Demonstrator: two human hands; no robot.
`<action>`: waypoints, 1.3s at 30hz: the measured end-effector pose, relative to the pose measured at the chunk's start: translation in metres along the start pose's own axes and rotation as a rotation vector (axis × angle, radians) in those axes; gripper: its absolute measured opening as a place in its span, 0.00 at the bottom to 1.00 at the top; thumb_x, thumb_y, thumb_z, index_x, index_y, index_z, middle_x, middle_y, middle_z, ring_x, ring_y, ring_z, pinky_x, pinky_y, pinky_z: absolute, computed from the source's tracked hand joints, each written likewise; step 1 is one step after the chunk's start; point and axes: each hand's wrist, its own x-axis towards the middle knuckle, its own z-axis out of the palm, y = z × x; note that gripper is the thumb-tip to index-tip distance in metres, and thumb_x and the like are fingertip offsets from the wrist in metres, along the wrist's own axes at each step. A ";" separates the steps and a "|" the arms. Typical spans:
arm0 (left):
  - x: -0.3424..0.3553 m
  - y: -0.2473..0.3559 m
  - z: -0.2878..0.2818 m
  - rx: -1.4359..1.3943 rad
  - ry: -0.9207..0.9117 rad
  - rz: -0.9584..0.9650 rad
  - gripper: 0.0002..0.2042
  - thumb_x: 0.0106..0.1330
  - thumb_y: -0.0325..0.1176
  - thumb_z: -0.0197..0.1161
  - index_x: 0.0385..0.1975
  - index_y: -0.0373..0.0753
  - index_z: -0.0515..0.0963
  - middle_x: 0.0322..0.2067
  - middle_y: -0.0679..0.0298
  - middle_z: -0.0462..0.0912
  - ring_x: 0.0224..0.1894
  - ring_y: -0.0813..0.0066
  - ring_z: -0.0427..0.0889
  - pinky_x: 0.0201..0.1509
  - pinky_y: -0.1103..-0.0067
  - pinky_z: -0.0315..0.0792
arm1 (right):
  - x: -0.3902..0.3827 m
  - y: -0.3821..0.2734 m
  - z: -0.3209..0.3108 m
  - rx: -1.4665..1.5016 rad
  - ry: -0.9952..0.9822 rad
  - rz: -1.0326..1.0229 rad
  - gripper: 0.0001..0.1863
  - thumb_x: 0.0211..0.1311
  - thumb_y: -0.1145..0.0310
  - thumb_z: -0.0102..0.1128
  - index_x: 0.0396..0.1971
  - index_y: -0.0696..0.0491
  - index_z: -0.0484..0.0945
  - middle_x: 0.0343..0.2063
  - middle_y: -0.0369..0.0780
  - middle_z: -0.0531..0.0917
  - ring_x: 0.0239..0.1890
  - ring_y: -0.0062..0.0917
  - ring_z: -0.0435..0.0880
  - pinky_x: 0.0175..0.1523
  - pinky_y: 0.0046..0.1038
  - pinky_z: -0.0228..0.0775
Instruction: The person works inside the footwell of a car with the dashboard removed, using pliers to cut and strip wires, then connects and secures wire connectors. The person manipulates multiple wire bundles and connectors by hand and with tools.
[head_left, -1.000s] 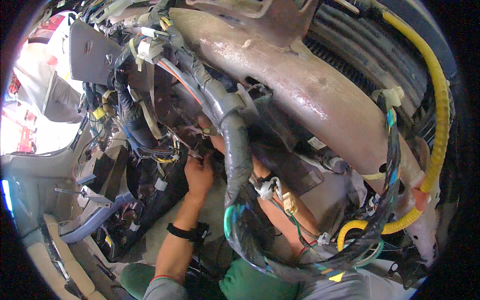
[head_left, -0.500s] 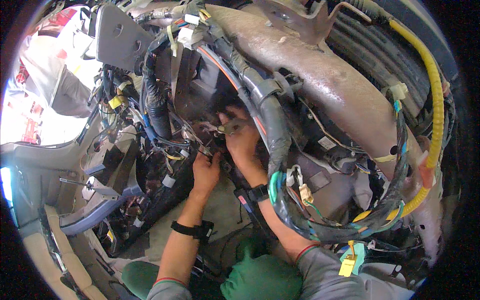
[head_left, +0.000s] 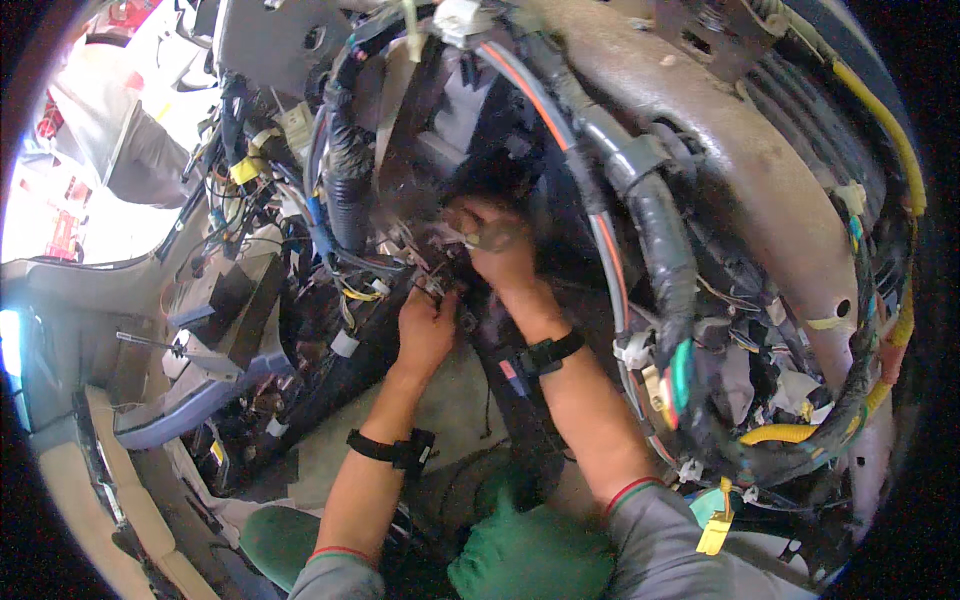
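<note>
Both my hands reach up into a car's stripped dashboard cavity full of wiring. My right hand [head_left: 497,243] grips a small metal wrench [head_left: 498,236] against a dark part deep among the cables; a black band sits on that wrist. Just below and left, my left hand [head_left: 425,325] pinches a small connector or fastener [head_left: 432,285] in a cluster of thin wires; what it is exactly is blurred. A thick black taped wire harness [head_left: 660,250] with a grey sleeve and an orange cable curves down right of my right forearm.
A large rusty metal cross beam [head_left: 760,170] runs across the upper right, with a yellow corrugated tube [head_left: 880,130] along its edge. Loose connectors and tags hang at lower right [head_left: 720,510]. Grey trim and a bracket [head_left: 200,370] sit at left. My green trousers [head_left: 520,550] fill the bottom.
The view has shifted closer and down to the right. My right hand has come out from behind the harness and now holds the wrench higher up; my left hand stays just below it.
</note>
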 end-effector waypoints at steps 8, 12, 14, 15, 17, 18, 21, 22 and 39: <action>0.003 0.000 0.002 0.080 0.055 0.089 0.09 0.64 0.30 0.62 0.37 0.30 0.80 0.41 0.42 0.80 0.45 0.41 0.79 0.49 0.60 0.74 | -0.015 0.011 -0.009 -0.212 -0.176 -0.163 0.19 0.58 0.73 0.56 0.50 0.46 0.82 0.54 0.45 0.80 0.54 0.44 0.79 0.59 0.39 0.73; 0.002 -0.005 0.005 0.028 0.086 0.085 0.10 0.64 0.30 0.62 0.38 0.29 0.77 0.38 0.42 0.79 0.43 0.40 0.79 0.45 0.59 0.74 | -0.017 0.005 0.004 -0.055 -0.059 -0.091 0.16 0.60 0.71 0.57 0.48 0.50 0.82 0.46 0.46 0.83 0.49 0.47 0.81 0.54 0.41 0.73; 0.002 -0.006 0.005 0.069 0.075 0.075 0.10 0.63 0.31 0.62 0.38 0.30 0.77 0.38 0.42 0.79 0.43 0.38 0.79 0.45 0.57 0.73 | -0.017 0.000 0.005 -0.048 -0.091 -0.023 0.15 0.66 0.68 0.54 0.49 0.54 0.82 0.44 0.48 0.85 0.47 0.48 0.82 0.53 0.40 0.73; 0.001 -0.006 0.005 0.066 0.043 0.023 0.11 0.64 0.31 0.61 0.43 0.32 0.77 0.42 0.43 0.79 0.46 0.40 0.79 0.49 0.58 0.73 | -0.018 -0.002 0.003 -0.121 -0.120 -0.001 0.15 0.66 0.68 0.54 0.48 0.55 0.81 0.44 0.49 0.84 0.48 0.49 0.81 0.53 0.41 0.72; 0.002 -0.007 0.004 0.058 -0.032 -0.071 0.16 0.66 0.30 0.61 0.53 0.36 0.77 0.50 0.45 0.80 0.52 0.42 0.79 0.57 0.61 0.73 | -0.020 -0.006 -0.003 -0.264 -0.142 0.004 0.15 0.67 0.67 0.53 0.48 0.56 0.81 0.44 0.51 0.84 0.49 0.50 0.80 0.53 0.42 0.72; 0.003 -0.008 0.004 0.068 -0.041 -0.058 0.16 0.66 0.30 0.61 0.53 0.36 0.76 0.50 0.46 0.80 0.53 0.42 0.78 0.58 0.61 0.73 | -0.020 -0.008 -0.004 -0.265 -0.122 0.010 0.15 0.67 0.66 0.54 0.48 0.55 0.81 0.44 0.51 0.84 0.49 0.50 0.80 0.53 0.42 0.72; 0.004 -0.010 0.003 0.060 -0.055 -0.033 0.17 0.66 0.30 0.60 0.54 0.36 0.76 0.51 0.47 0.80 0.54 0.43 0.78 0.59 0.62 0.72 | -0.023 -0.013 -0.004 -0.311 -0.136 0.088 0.14 0.67 0.65 0.55 0.47 0.54 0.81 0.44 0.51 0.84 0.48 0.50 0.81 0.52 0.41 0.72; 0.005 -0.011 0.003 0.032 -0.050 -0.034 0.17 0.66 0.30 0.60 0.54 0.36 0.76 0.52 0.47 0.80 0.55 0.44 0.78 0.60 0.63 0.72 | -0.024 -0.014 -0.003 -0.286 -0.114 0.074 0.14 0.67 0.64 0.56 0.47 0.53 0.81 0.44 0.51 0.84 0.48 0.50 0.81 0.51 0.41 0.73; 0.010 -0.011 -0.006 -0.039 -0.103 -0.037 0.18 0.66 0.28 0.58 0.56 0.35 0.74 0.53 0.50 0.80 0.58 0.51 0.78 0.63 0.67 0.69 | -0.067 -0.030 0.001 -0.368 0.044 -0.099 0.12 0.62 0.71 0.62 0.46 0.51 0.84 0.47 0.46 0.84 0.48 0.44 0.84 0.51 0.38 0.77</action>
